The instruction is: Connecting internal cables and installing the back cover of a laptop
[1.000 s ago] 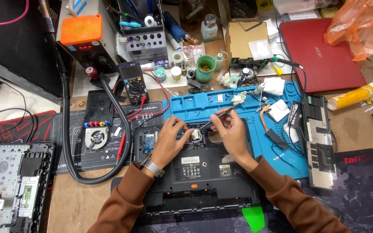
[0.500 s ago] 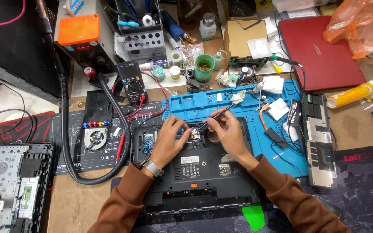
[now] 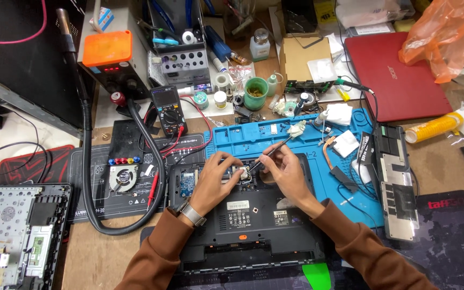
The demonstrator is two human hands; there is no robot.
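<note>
An opened black laptop base (image 3: 248,220) lies underside up in front of me, partly on a blue repair mat (image 3: 291,137). My left hand (image 3: 214,180) rests its fingers on the upper part of the base, beside a small metal part near the opening. My right hand (image 3: 283,172) holds a thin black-handled tool with a pale tuft at its far end (image 3: 280,145). The tool's tip points down at that same spot between my two hands. Both forearms wear brown sleeves, and a watch sits on the left wrist.
A multimeter (image 3: 168,110) with red leads, a power unit with an orange top (image 3: 108,59) and a thick black hose (image 3: 89,177) stand at left. A keyboard frame (image 3: 17,231) lies at far left, a red laptop (image 3: 398,75) at back right, loose parts (image 3: 396,182) at right.
Both hands stay over the same spot on the laptop base. The right hand and its tool have shifted only slightly; the view itself has tilted a little.
</note>
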